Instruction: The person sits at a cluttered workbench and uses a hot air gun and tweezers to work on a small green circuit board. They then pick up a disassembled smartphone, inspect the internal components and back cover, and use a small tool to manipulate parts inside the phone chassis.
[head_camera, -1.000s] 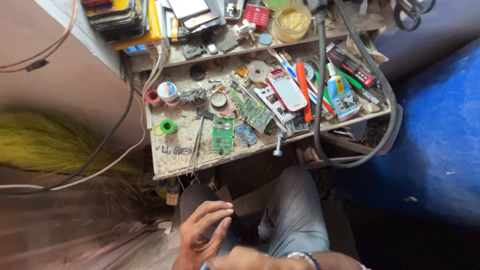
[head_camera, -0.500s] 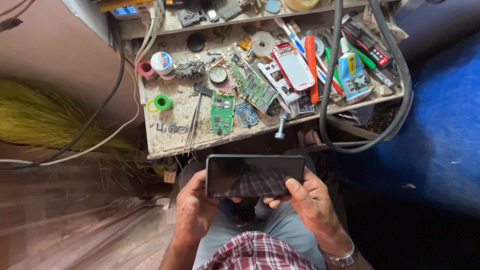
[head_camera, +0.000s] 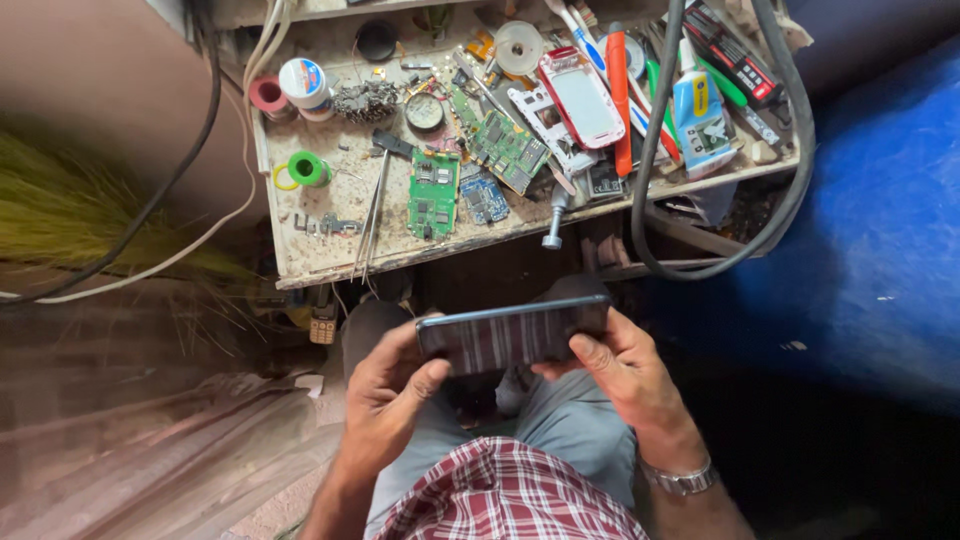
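A dark smartphone lies flat between both my hands above my lap, its glossy screen mirroring my checked shirt. My left hand grips its left end, thumb on the screen. Its right end rests in my right hand, thumb on the lower edge; a metal watch is on that wrist. Just beyond the phone stands a small dusty workbench.
The bench carries green circuit boards, tweezers, a white-and-red phone shell, tape rolls, a green spool, a glue bottle, screwdrivers. A thick black cable loops over its right side. A blue surface lies right, dry grass left.
A second ago my hands were bare over my lap; they then took up the phone. Since half a second ago the phone has tilted flatter and the view has dropped closer.
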